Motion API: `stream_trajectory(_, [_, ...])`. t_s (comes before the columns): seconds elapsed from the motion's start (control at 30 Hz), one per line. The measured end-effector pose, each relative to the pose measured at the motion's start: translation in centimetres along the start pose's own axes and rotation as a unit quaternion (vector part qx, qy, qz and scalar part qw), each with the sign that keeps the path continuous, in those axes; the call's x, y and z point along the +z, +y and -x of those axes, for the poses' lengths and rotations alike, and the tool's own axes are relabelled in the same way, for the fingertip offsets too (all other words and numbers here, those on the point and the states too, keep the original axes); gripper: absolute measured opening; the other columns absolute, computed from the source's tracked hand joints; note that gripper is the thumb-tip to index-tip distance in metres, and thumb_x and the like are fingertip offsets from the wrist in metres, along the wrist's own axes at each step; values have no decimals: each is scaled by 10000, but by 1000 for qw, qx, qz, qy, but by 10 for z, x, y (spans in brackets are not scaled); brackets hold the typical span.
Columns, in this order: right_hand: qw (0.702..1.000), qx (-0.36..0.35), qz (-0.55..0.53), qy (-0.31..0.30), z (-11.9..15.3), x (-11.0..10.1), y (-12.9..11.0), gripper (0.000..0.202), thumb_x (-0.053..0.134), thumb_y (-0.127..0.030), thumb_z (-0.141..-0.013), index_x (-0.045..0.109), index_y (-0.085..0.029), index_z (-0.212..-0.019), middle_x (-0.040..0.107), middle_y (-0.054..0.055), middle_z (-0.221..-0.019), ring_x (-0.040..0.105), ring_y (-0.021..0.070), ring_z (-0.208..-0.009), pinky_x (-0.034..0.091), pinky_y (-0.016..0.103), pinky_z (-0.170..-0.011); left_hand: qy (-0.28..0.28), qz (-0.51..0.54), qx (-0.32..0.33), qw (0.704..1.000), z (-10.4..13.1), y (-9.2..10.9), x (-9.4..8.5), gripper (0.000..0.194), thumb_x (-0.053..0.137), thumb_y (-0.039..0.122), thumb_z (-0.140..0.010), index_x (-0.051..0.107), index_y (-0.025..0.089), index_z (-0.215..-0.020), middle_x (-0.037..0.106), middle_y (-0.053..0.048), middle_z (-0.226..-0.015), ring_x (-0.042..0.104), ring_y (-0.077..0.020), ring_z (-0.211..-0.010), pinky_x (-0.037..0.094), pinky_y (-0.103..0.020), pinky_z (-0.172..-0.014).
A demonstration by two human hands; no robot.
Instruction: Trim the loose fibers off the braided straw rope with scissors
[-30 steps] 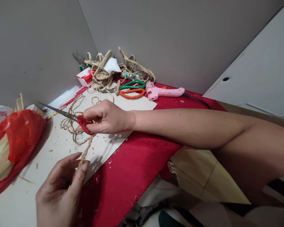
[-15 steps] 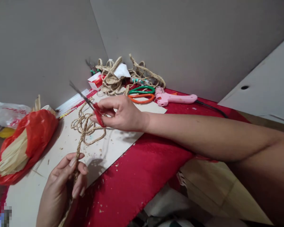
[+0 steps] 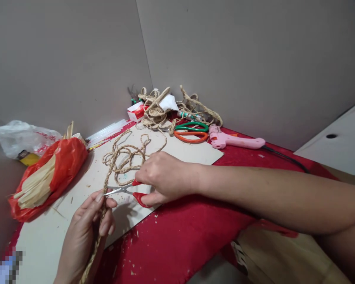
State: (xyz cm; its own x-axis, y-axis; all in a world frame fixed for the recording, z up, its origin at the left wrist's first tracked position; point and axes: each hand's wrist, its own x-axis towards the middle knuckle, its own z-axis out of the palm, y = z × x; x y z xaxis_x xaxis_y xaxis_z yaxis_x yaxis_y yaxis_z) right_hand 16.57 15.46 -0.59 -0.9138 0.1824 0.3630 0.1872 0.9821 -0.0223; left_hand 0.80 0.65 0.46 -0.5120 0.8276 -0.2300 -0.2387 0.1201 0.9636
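My left hand (image 3: 90, 221) pinches a braided straw cord (image 3: 109, 173) between thumb and fingers. The cord runs down past the wrist, and its other part lies in loose loops on a white board (image 3: 77, 189). My right hand (image 3: 162, 179) has its fingers in the red handles of small scissors (image 3: 122, 190). Their blades are parted, with the tips at the cord just above my left thumb. Whether the blades touch the cord I cannot tell.
A red plastic bag (image 3: 73, 157) of pale straw strips lies at left. Along the back are more braided cord (image 3: 155, 112), green-and-orange-handled scissors (image 3: 191, 137) and a pink glue gun (image 3: 236, 141) with a black cable. A red cloth (image 3: 165, 236) covers the table.
My right hand has brought the scissors down to the cord beside my left thumb, and their blades have opened. The left hand keeps its pinch. The view has shifted somewhat.
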Motion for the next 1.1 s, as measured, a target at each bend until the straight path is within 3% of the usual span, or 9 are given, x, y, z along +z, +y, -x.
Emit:
stream_trajectory(0.07, [1000,-2,19,-12,-1,0,-1,391,473,-514,-817,627,-157,-779,681,62,-710,583,168,-627,248,284,-555,0,-9,-6,1000,0,0,1,251,723,374,-737,677,134,-683,397,62,-445,300,-38,-376,357,-169,-396])
stream_trajectory(0.23, [999,5,29,-40,-3,-1,-2,403,469,-509,-830,640,-145,-806,690,77,-742,605,187,-647,258,296,-549,18,-7,-3,1000,3,1,5,192,730,320,-724,678,137,-703,607,-6,-651,365,-42,-410,396,-191,-415])
stream_trajectory(0.4, [998,2,34,-52,-2,-2,-1,397,471,-505,-834,648,-153,-791,693,75,-736,608,193,-642,235,295,-533,30,-8,23,999,6,1,7,170,758,253,-685,709,159,-817,655,-15,-694,413,-54,-419,412,-202,-434])
stream_trajectory(0.8, [997,-13,-9,-77,2,-10,0,352,520,-451,-845,681,-155,-744,674,58,-678,543,137,-578,193,274,-521,14,-33,29,999,2,1,0,132,762,224,-683,728,166,-797,655,-20,-657,417,-45,-392,416,-201,-435])
stream_trajectory(1.0, [994,-17,28,-104,1,-16,-1,272,544,-353,-851,686,-148,-741,678,58,-701,550,142,-588,158,284,-519,-2,-46,22,999,0,0,-2,111,724,215,-718,718,145,-805,623,-4,-648,393,-28,-384,408,-184,-435])
stream_trajectory(1.1, [996,-18,27,-88,1,-14,-1,269,530,-335,-862,686,-153,-741,680,53,-706,524,125,-564,150,283,-520,-3,-37,22,999,1,1,-1,144,689,213,-734,710,126,-846,598,2,-648,362,-16,-383,392,-169,-428])
